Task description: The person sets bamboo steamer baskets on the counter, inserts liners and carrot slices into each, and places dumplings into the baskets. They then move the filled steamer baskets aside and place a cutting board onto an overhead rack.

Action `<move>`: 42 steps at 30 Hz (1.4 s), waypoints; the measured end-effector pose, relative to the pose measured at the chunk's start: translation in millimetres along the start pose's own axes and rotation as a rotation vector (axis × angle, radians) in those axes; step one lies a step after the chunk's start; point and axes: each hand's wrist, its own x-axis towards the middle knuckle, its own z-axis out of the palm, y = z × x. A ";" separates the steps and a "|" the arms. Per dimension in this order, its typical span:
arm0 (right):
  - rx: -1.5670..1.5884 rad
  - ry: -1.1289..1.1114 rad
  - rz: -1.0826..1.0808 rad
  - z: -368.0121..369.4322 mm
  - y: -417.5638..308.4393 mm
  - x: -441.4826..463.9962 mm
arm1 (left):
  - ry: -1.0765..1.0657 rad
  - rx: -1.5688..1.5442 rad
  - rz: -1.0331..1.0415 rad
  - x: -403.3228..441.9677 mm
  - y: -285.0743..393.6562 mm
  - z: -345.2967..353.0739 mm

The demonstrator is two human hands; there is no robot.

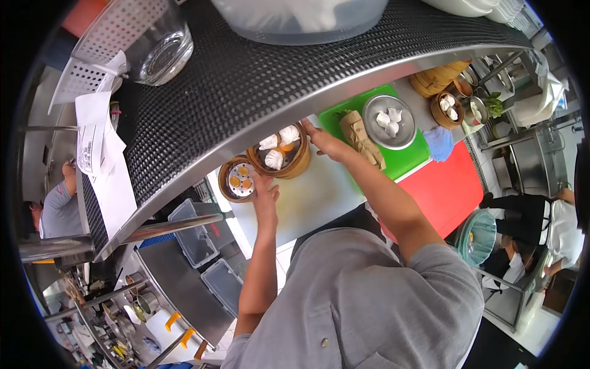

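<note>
A larger bamboo steamer (296,165) holds white pleated buns and something orange. Against its left side sits a smaller bamboo steamer (227,192) with a perforated white liner and several yellow-orange dumplings on it. My right hand (326,142) grips the larger steamer's right edge with the fingertips at the rim. My left hand (265,195) is where the two steamers meet, fingers stretched toward the smaller one's rim and thumb apart. Both steamers rest at the far edge of a white cutting board (322,200), close under the shelf edge.
A green board (405,165) carries a metal bowl (370,126) of white dumplings and a brown paper-wrapped bundle (362,142). Nearby are a blue cloth (439,144), a red board (444,187) and stacked steamers (437,80). A metal-edged shelf (295,92) overhangs. Other people stand at both sides.
</note>
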 end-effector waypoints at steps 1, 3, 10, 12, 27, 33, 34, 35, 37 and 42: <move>0.008 0.001 0.003 1.7 4.8 2.3 | -0.001 0.008 -0.002 -1.5 -3.9 6.7; 0.210 -0.083 -0.129 5.8 15.1 10.0 | -0.044 -0.188 0.095 -0.4 -13.7 23.6; 0.226 -0.364 -0.353 7.3 46.6 47.3 | -0.176 -0.284 0.262 8.2 -28.9 30.9; 0.125 -0.212 -0.376 7.7 53.6 38.2 | -0.062 -0.223 0.256 -23.4 -4.3 43.2; 0.076 0.438 -0.426 -269.3 5.1 -198.1 | -0.568 0.016 0.193 -143.4 111.0 273.5; 0.288 0.660 -0.366 -411.5 90.2 -178.9 | -0.850 0.084 0.186 -124.4 59.9 447.4; 0.342 0.696 -0.386 -430.5 102.8 -174.0 | -0.853 0.099 0.184 -121.1 47.6 475.4; 0.397 0.734 -0.405 -447.0 114.2 -170.2 | -0.857 0.116 0.182 -116.5 35.2 500.6; 0.487 0.799 -0.345 -477.1 137.4 -157.1 | -0.941 0.128 0.170 -99.8 11.2 541.1; 0.458 0.733 -0.327 -532.8 194.0 -107.4 | -0.974 0.199 0.110 -66.8 -14.5 593.1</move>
